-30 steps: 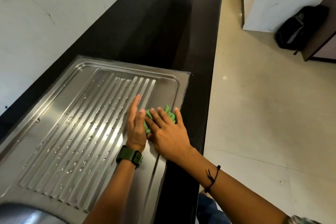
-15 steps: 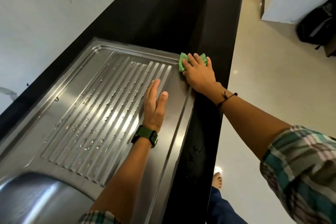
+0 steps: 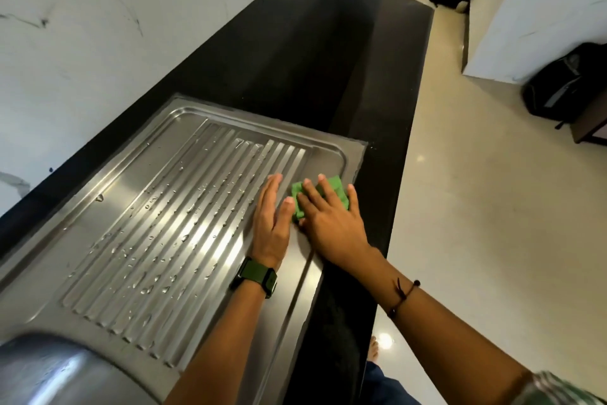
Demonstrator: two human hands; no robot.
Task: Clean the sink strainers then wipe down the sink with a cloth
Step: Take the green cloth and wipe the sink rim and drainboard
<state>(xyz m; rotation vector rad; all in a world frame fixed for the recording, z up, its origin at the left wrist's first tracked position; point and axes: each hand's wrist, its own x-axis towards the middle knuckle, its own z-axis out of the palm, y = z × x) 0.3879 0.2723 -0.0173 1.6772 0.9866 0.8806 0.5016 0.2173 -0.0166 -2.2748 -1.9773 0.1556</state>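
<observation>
A stainless steel drainboard point(image 3: 141, 217) with ribbed grooves and water drops fills the lower left. The sink bowl point(image 3: 49, 368) shows at the bottom left corner; no strainer is in view. A green cloth point(image 3: 335, 191) lies on the drainboard's flat right margin. My right hand point(image 3: 328, 224) presses flat on the cloth, fingers spread over it. My left hand point(image 3: 272, 224), wearing a green watch, rests flat on the ribs just left of the cloth, holding nothing.
A black stone counter point(image 3: 312, 59) runs away beyond the drainboard, with a white marble wall point(image 3: 98, 26) on the left. The counter's front edge drops to a beige tiled floor point(image 3: 476, 240) on the right. Black bags point(image 3: 565, 89) sit on the floor far right.
My right hand has slid the cloth back from the drainboard's far right corner toward me, ending beside my left hand. The left hand stays flat on the ribs.
</observation>
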